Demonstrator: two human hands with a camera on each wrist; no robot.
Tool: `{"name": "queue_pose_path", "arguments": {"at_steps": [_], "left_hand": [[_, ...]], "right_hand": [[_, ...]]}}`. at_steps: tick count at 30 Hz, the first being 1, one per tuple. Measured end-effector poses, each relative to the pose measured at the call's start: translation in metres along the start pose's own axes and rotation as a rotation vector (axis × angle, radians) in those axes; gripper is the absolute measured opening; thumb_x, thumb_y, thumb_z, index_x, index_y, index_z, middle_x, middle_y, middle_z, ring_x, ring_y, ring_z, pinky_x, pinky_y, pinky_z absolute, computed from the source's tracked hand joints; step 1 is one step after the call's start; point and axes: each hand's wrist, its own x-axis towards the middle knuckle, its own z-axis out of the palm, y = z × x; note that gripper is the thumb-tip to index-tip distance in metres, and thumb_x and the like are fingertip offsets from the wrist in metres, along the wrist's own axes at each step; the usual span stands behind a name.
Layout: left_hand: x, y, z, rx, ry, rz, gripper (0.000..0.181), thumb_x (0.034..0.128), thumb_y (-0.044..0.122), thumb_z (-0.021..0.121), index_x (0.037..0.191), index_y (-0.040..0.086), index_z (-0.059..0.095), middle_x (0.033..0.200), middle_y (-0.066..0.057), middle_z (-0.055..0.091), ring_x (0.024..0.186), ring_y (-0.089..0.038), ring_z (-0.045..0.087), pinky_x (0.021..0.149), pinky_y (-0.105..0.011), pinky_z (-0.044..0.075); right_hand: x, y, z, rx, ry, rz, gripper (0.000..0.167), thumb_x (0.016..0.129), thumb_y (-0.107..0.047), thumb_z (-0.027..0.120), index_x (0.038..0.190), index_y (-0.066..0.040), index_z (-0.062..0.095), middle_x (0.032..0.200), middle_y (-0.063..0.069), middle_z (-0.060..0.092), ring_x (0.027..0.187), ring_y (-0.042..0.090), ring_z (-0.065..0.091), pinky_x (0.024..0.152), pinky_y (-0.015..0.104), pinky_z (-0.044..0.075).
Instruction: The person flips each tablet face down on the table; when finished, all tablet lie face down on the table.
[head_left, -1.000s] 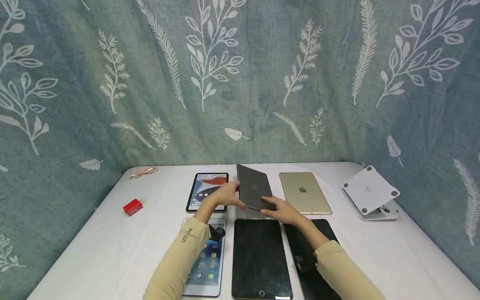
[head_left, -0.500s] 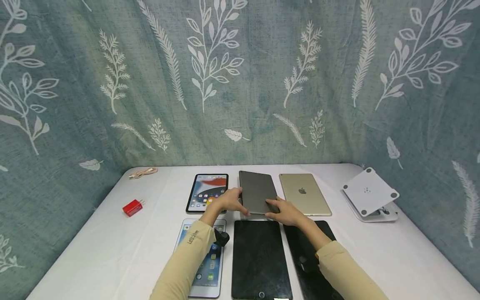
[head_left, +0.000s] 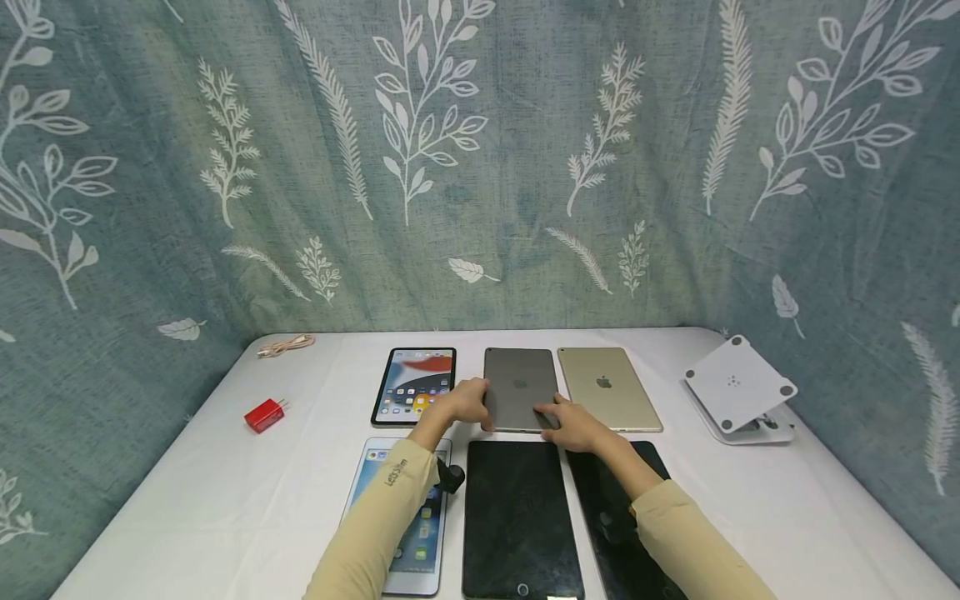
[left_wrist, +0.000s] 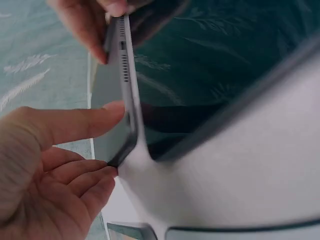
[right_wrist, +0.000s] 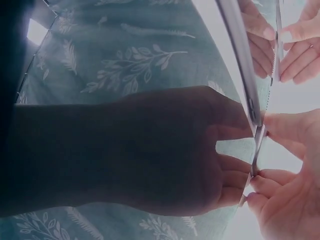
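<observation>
The dark grey tablet lies back side up between a lit tablet and a gold tablet. My left hand holds its left edge near the front; in the left wrist view the thumb of that hand touches the rim and the other fingertips meet the corner. At the front right corner is my right hand, index finger over the back. The right wrist view shows this hand with thumb and fingertips on the tablet's thin edge.
A white-framed tablet partly under my left forearm, a black tablet and another dark tablet under my right arm form the front row. The white metal stand is at right; a red charger and coiled cable are at left.
The grey tablet has come down from a tilted, raised pose to lie level, and its outline has turned straighter. Both hands have moved slightly right with it.
</observation>
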Motion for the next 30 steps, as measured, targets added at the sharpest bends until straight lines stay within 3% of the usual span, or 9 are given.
{"name": "queue_pose_path", "arguments": {"at_steps": [4, 8, 11, 18, 25, 30], "left_hand": [[-0.0001, 0.0029, 0.0031, 0.121, 0.029, 0.001, 0.041, 0.0664, 0.011, 0.085, 0.096, -0.002, 0.061, 0.092, -0.012, 0.063, 0.086, -0.025, 0.059, 0.073, -0.033, 0.048], [-0.0008, 0.0047, 0.0046, 0.122, 0.041, -0.002, 0.039, 0.0661, 0.010, 0.085, 0.094, -0.002, 0.061, 0.091, -0.013, 0.064, 0.086, -0.025, 0.059, 0.074, -0.033, 0.049], [-0.0024, 0.0069, 0.0047, 0.116, 0.039, -0.009, 0.038, 0.0670, 0.009, 0.085, 0.094, -0.003, 0.061, 0.093, -0.014, 0.064, 0.086, -0.025, 0.058, 0.075, -0.035, 0.050], [-0.0042, 0.0073, 0.0040, 0.101, 0.032, -0.027, 0.037, 0.0694, 0.010, 0.084, 0.097, -0.002, 0.062, 0.094, -0.013, 0.064, 0.084, -0.021, 0.056, 0.073, -0.033, 0.049], [-0.0055, 0.0050, 0.0038, 0.139, 0.037, 0.006, 0.039, 0.0695, 0.012, 0.084, 0.098, -0.002, 0.061, 0.095, -0.013, 0.063, 0.087, -0.025, 0.058, 0.075, -0.034, 0.049], [-0.0075, 0.0027, 0.0015, 0.168, 0.018, 0.035, 0.042, 0.0715, 0.017, 0.084, 0.101, -0.002, 0.061, 0.097, -0.014, 0.064, 0.091, -0.027, 0.061, 0.076, -0.035, 0.050]], "right_hand": [[0.0009, 0.0010, -0.0015, 0.011, -0.019, 0.018, 0.046, 0.087, -0.001, 0.055, 0.133, 0.004, 0.053, 0.144, 0.042, 0.028, 0.129, 0.056, 0.038, 0.095, 0.054, 0.045], [0.0039, 0.0019, -0.0031, 0.018, -0.031, 0.049, 0.051, 0.084, 0.004, 0.050, 0.135, 0.002, 0.052, 0.146, 0.041, 0.025, 0.125, 0.052, 0.046, 0.077, 0.043, 0.044], [0.0050, 0.0022, -0.0024, 0.019, -0.040, 0.060, 0.054, 0.082, 0.005, 0.049, 0.136, 0.002, 0.051, 0.146, 0.042, 0.024, 0.121, 0.050, 0.049, 0.074, 0.040, 0.043], [0.0054, 0.0013, -0.0013, 0.039, -0.041, 0.060, 0.057, 0.080, 0.008, 0.049, 0.136, 0.003, 0.050, 0.146, 0.043, 0.024, 0.129, 0.055, 0.039, 0.079, 0.044, 0.043], [0.0069, 0.0022, -0.0008, 0.034, -0.029, 0.051, 0.057, 0.079, 0.007, 0.049, 0.136, 0.004, 0.050, 0.145, 0.044, 0.025, 0.130, 0.057, 0.035, 0.083, 0.048, 0.042], [0.0069, 0.0031, 0.0002, 0.021, 0.008, 0.008, 0.056, 0.076, 0.006, 0.052, 0.131, 0.008, 0.053, 0.140, 0.046, 0.031, 0.129, 0.058, 0.036, 0.099, 0.057, 0.042]]}}
